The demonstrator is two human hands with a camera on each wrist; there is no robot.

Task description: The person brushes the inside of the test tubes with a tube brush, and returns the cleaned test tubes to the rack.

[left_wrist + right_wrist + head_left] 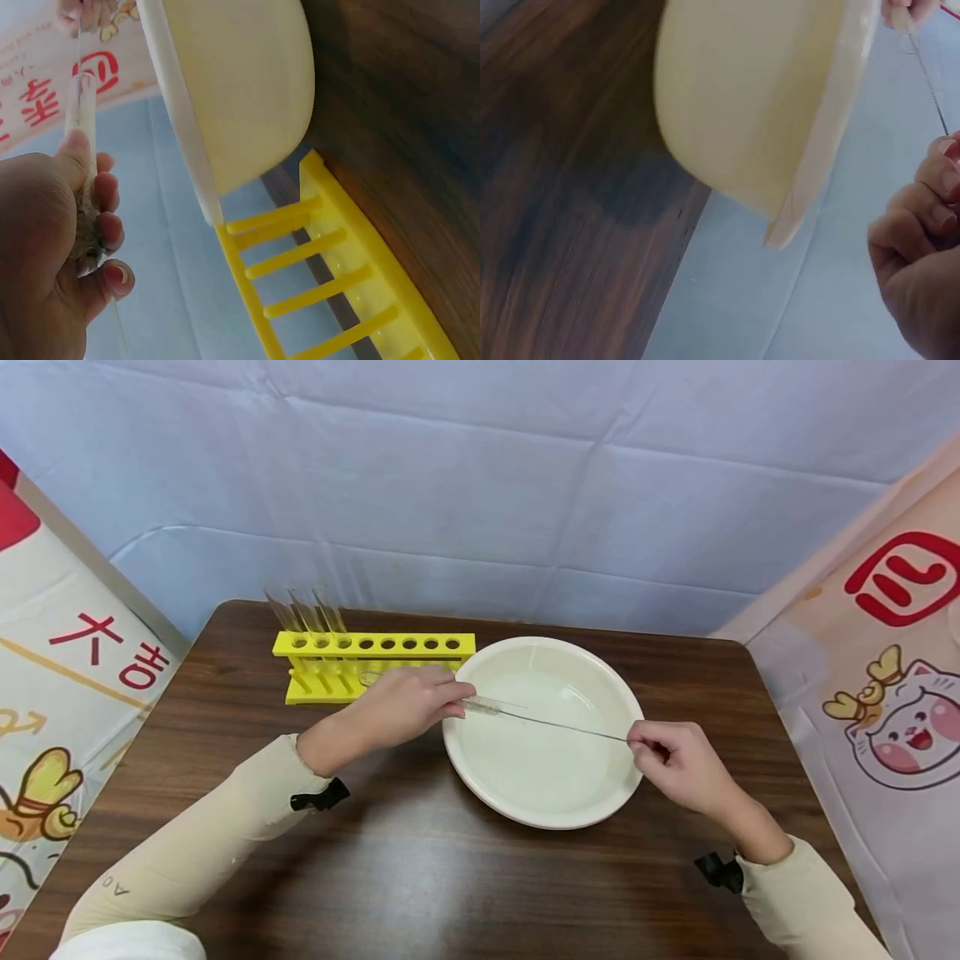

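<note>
My left hand (pixel 405 703) grips a clear glass test tube (pixel 81 112) that lies nearly level over the left rim of a white basin (pixel 459 760). Its rounded end pokes out on the left, and its mouth points right. Inside the tube sits the bristle part of a test tube brush (pixel 562 725), partly hidden by the fingers. The brush's thin twisted wire runs out of the mouth and across the basin. At the basin's right rim, my right hand (pixel 678 764) pinches the wire's far end, its fingers curled.
A yellow test tube rack (pixel 375 645) stands behind the left hand, close to the basin. Several glass tubes (pixel 318 614) lean upright in its left holes. The basin seems to hold clear water. Everything rests on a dark wooden table (pixel 420 877) before a pale cloth backdrop (pixel 450 485).
</note>
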